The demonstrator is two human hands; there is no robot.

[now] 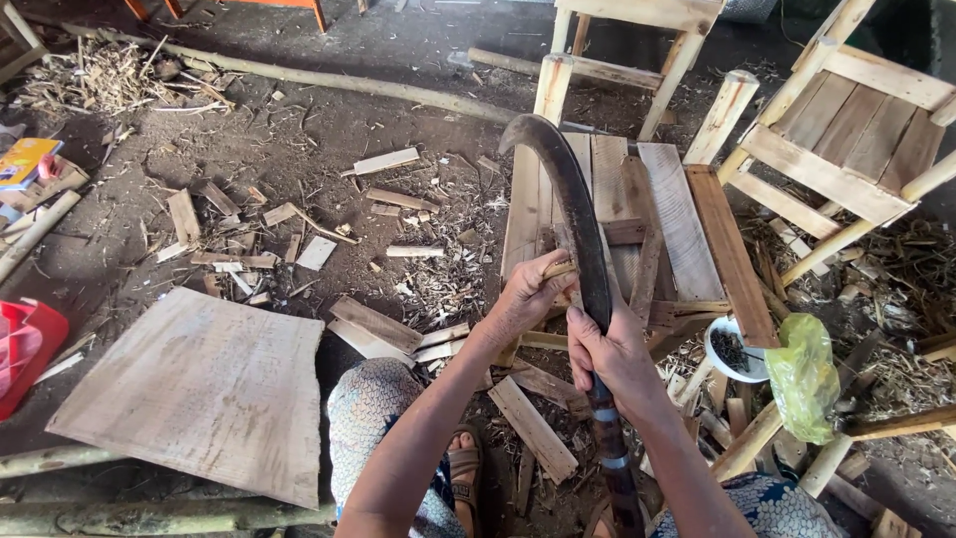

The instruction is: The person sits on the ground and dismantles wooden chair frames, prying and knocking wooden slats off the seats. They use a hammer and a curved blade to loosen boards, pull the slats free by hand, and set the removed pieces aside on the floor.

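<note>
My right hand (612, 354) is wrapped tight round the curved knife (578, 214) just above its handle, steadying the blade, while my left hand (523, 299) pinches a thin wood strip (560, 269) against it over the slatted seat (687, 234).

Both forearms bare, no sleeves in frame, no watch, rings or gloves on left hand (525, 299) or right hand (614, 354). Legs covered in loose patterned fabric: left knee (373, 408) shows a pale blue-grey cloth with small dense speckled/floral print; right knee (772, 503) same kind of print, darker blue with white dots. One foot visible between the knees, in a brown open-toe sandal (464, 468) with broad straps across the instep, toes exposed. Fingernails short, unpainted as far as I can tell
</note>
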